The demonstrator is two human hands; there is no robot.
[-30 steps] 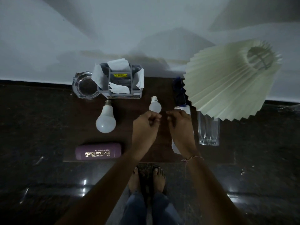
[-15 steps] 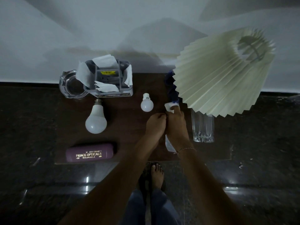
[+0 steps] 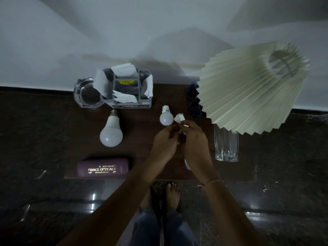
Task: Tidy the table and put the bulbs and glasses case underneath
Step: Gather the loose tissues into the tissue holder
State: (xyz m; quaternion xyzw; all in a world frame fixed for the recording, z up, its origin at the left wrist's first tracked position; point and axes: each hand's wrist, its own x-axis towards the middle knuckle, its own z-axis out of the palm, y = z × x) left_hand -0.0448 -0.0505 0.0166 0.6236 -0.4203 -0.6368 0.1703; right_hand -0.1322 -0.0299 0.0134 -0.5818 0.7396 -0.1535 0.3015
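Observation:
A large white bulb (image 3: 111, 132) lies on the dark wooden table (image 3: 142, 157), left of centre. A small white bulb (image 3: 166, 116) lies further right, just beyond my hands. The purple glasses case (image 3: 104, 168) rests by the table's front left edge. My left hand (image 3: 166, 141) and my right hand (image 3: 195, 141) are pressed together above the table's middle, both gripping a piece of white paper (image 3: 179, 118). One end of it sticks up beside the small bulb, and another bit shows below my right wrist.
A grey organiser (image 3: 126, 89) stuffed with white papers stands at the back, a glass ashtray (image 3: 87, 94) to its left. A pleated cream lampshade (image 3: 248, 96) overhangs the right side above a tall drinking glass (image 3: 226, 146). My bare feet (image 3: 166, 194) stand below the front edge.
My hands came together over the white paper and bunched it up. The paper that lay flat under my right hand is now mostly gathered in my fingers.

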